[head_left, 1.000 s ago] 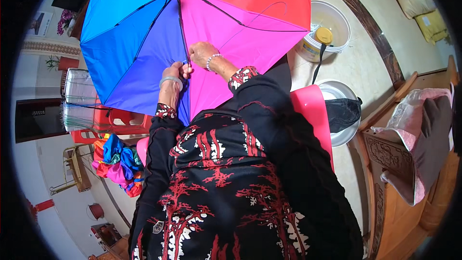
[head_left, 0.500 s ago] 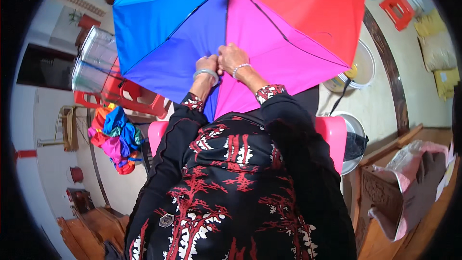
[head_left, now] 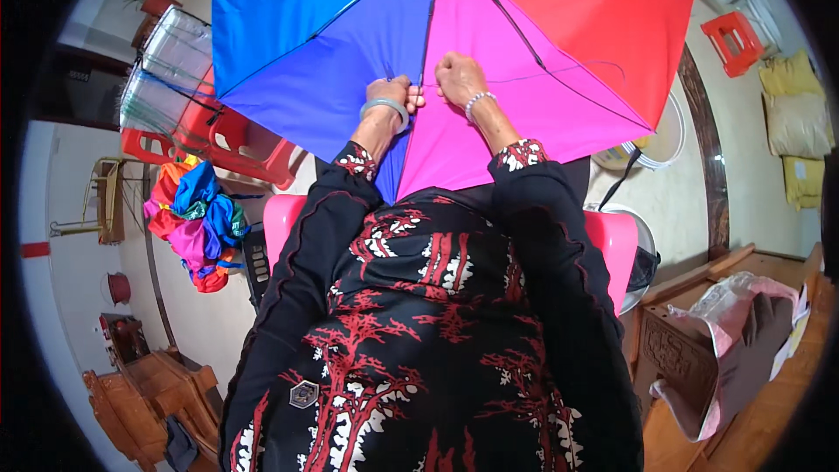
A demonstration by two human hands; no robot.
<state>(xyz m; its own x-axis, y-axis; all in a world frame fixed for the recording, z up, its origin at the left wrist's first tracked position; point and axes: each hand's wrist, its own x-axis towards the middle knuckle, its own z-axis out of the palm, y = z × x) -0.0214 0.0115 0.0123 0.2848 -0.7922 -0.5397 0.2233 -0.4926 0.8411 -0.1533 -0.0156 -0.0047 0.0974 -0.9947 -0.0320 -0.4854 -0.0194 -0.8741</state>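
An opened rainbow umbrella (head_left: 542, 100) lies over my lap with its inner side and dark ribs toward me. My left hand (head_left: 393, 98) is closed at the seam between the purple and pink panels, pinching the canopy beside a rib (head_left: 428, 26). My right hand (head_left: 461, 80) is closed in a pinch just right of that seam, over the pink panel. A thin dark thread (head_left: 559, 77) runs from the seam to my right fingers and trails in a loop across the pink cloth. Whether a needle is in my fingertips is too small to tell.
A heap of folded colourful cloth (head_left: 197, 223) lies at left, near a red stool (head_left: 232, 144) beside a clear-wrapped bundle (head_left: 170, 79). At right stand a white bucket (head_left: 673, 135), a red stool (head_left: 732, 42), yellowish sacks (head_left: 793, 114) and a wooden cabinet (head_left: 682, 358) with a box.
My right hand has moved away from my left, up and to the right, with thread now showing between them. The umbrella has shifted slightly rightward in view.
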